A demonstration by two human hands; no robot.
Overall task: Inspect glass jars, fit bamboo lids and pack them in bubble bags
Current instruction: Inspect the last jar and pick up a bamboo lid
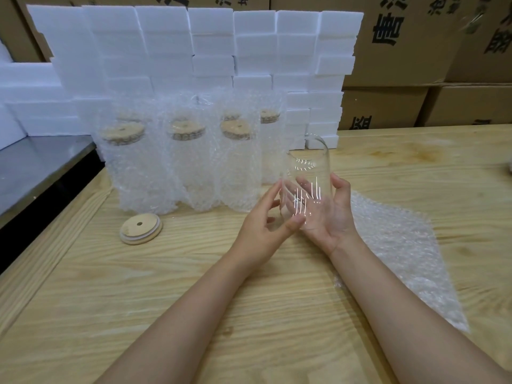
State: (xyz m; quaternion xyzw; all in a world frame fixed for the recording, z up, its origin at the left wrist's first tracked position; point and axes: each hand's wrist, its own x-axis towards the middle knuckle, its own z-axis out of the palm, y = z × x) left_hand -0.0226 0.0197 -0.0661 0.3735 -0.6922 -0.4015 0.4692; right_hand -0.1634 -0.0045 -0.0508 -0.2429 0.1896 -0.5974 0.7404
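Note:
A clear glass jar (pixel 307 167) without a lid is held above the wooden table (pixel 194 286), tilted slightly, between both hands. My left hand (pixel 260 231) grips its lower left side with thumb and fingertips. My right hand (pixel 329 214) cups its base and right side, fingers curled around the glass. A round bamboo lid (pixel 140 228) with a small centre hole lies flat on the table to the left. An unfilled bubble bag (pixel 399 253) lies flat to the right, under my right forearm.
Several lidded jars in bubble bags (pixel 182 162) stand in rows behind the hands. White foam blocks (pixel 194 51) are stacked behind them, with cardboard boxes (pixel 415 51) further back. A grey metal surface (pixel 41 167) adjoins the table on the left.

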